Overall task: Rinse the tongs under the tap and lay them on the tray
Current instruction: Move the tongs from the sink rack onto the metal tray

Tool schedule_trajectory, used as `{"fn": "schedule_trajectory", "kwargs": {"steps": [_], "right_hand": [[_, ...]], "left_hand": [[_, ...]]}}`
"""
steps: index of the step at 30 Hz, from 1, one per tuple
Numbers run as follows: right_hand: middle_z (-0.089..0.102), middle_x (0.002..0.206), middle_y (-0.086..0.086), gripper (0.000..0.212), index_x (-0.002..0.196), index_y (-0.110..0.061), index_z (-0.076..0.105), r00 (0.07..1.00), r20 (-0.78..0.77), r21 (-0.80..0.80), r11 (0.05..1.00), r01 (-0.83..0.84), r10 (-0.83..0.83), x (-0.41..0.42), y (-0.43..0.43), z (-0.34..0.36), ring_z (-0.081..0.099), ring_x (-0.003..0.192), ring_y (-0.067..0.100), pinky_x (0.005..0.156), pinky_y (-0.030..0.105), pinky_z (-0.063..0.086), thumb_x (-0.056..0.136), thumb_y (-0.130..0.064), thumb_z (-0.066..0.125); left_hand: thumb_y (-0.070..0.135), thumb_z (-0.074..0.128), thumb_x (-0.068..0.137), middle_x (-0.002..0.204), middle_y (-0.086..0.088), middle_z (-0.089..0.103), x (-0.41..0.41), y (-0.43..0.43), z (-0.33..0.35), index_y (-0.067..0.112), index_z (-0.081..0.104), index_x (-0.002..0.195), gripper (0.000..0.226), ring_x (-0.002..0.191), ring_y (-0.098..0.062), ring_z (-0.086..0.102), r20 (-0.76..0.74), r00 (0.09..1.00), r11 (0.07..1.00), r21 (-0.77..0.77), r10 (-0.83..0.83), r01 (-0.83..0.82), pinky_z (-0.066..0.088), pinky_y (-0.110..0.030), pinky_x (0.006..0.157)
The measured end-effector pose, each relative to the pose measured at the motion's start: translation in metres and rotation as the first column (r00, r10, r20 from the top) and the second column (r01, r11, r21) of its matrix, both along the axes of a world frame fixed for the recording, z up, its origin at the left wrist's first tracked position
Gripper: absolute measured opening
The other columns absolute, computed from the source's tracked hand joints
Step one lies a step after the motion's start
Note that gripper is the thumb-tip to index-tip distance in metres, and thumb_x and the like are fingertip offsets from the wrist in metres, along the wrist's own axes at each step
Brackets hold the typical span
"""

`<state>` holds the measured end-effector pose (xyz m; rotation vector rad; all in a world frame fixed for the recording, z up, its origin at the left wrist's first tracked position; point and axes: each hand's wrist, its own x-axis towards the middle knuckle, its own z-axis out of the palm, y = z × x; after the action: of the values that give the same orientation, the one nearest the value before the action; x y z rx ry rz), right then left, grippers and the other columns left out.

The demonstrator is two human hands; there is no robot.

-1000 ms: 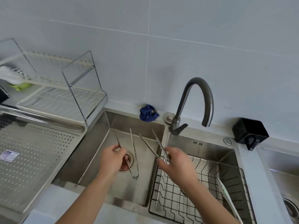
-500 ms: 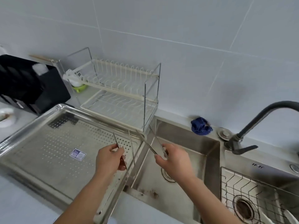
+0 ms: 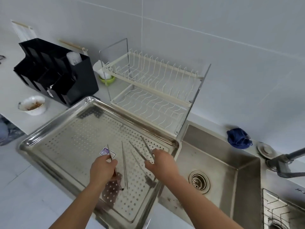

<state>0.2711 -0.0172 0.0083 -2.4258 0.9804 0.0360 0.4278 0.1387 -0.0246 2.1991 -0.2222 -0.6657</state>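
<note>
Two pairs of thin steel tongs are held over the perforated steel tray [image 3: 54, 129]. My left hand [image 3: 102, 169] grips one pair of tongs [image 3: 124, 164] by one arm, its tips pointing away from me and its joined end low near the tray surface. My right hand [image 3: 160, 161] pinches the second pair of tongs [image 3: 140, 148], tips spread and aimed at the tray's far side, above the tray's right part. The tap [image 3: 287, 158] is at the right edge, with no water seen running.
A white wire dish rack [image 3: 153, 90] stands behind the tray. A black organiser [image 3: 56, 71] and a dirty white bowl [image 3: 32, 104] sit at the left. The sink basin [image 3: 219, 156] lies to the right, with a blue cloth [image 3: 238, 138] on its rim.
Both hands have carried the tongs leftward from over the sink to above the tray, and my view has swung left with them.
</note>
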Motion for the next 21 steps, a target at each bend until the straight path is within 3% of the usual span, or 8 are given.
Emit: {"fn": "schedule_trajectory", "kwargs": {"steps": [4, 8, 12, 15, 18, 21], "right_hand": [[0.043, 0.078, -0.003, 0.028, 0.086, -0.017, 0.043, 0.998, -0.067, 0.008, 1.000, -0.004, 0.005, 0.012, 0.004, -0.022, 0.049, 0.072, 0.021, 0.051, 0.028, 0.031, 0.093, -0.036, 0.061], [0.059, 0.101, 0.006, 0.027, 0.108, -0.012, 0.054, 0.995, -0.096, -0.024, 0.999, -0.022, 0.020, 0.016, 0.007, -0.036, 0.050, 0.081, 0.021, 0.067, 0.031, 0.039, 0.095, -0.035, 0.060], [0.058, 0.103, 0.008, 0.029, 0.117, -0.011, 0.052, 0.989, -0.143, -0.028, 0.999, -0.045, 0.040, 0.020, 0.006, -0.043, 0.048, 0.078, 0.022, 0.066, 0.032, 0.041, 0.097, -0.031, 0.059], [0.057, 0.100, 0.007, 0.030, 0.118, -0.012, 0.050, 0.982, -0.181, -0.008, 0.998, -0.063, 0.061, 0.020, 0.007, -0.047, 0.049, 0.077, 0.024, 0.065, 0.034, 0.043, 0.096, -0.028, 0.062], [0.061, 0.102, 0.008, 0.030, 0.117, -0.012, 0.051, 0.979, -0.192, -0.002, 0.997, -0.071, 0.069, 0.019, 0.010, -0.050, 0.050, 0.076, 0.024, 0.065, 0.034, 0.043, 0.095, -0.027, 0.065], [0.058, 0.097, 0.008, 0.022, 0.111, -0.013, 0.054, 0.980, -0.187, -0.012, 0.997, -0.076, 0.073, 0.018, 0.010, -0.048, 0.051, 0.076, 0.025, 0.064, 0.034, 0.044, 0.095, -0.026, 0.062]], "left_hand": [[0.017, 0.062, 0.093, 0.087, -0.018, 0.073, 0.011, 0.003, -0.011, 0.018, 0.065, 0.102, 0.010, 0.078, -0.038, 0.072, 0.040, 0.997, 0.996, 0.072, -0.061, 0.058, 0.061, -0.053, 0.077], [0.016, 0.063, 0.092, 0.080, -0.016, 0.069, 0.012, 0.000, -0.015, 0.019, 0.053, 0.091, 0.010, 0.072, -0.031, 0.067, 0.155, 0.975, 0.978, 0.164, -0.157, 0.131, 0.056, -0.044, 0.073], [0.014, 0.063, 0.092, 0.064, 0.003, 0.052, 0.011, -0.001, -0.020, 0.019, 0.050, 0.070, 0.026, 0.057, -0.011, 0.045, 0.222, 0.952, 0.951, 0.270, -0.211, 0.148, 0.033, -0.033, 0.058], [0.013, 0.062, 0.091, 0.063, 0.000, 0.051, 0.011, 0.000, -0.025, 0.009, 0.051, 0.070, 0.024, 0.057, -0.012, 0.044, 0.241, 0.932, 0.926, 0.329, -0.271, 0.184, 0.027, -0.030, 0.052], [0.012, 0.061, 0.091, 0.062, -0.001, 0.050, 0.010, 0.002, -0.024, 0.012, 0.046, 0.066, 0.029, 0.055, -0.010, 0.042, 0.269, 0.917, 0.914, 0.357, -0.296, 0.191, 0.025, -0.026, 0.049], [0.014, 0.061, 0.092, 0.066, -0.002, 0.051, 0.007, 0.003, -0.023, 0.011, 0.049, 0.073, 0.022, 0.057, -0.011, 0.043, 0.291, 0.896, 0.893, 0.401, -0.335, 0.203, 0.033, -0.029, 0.054]]}}
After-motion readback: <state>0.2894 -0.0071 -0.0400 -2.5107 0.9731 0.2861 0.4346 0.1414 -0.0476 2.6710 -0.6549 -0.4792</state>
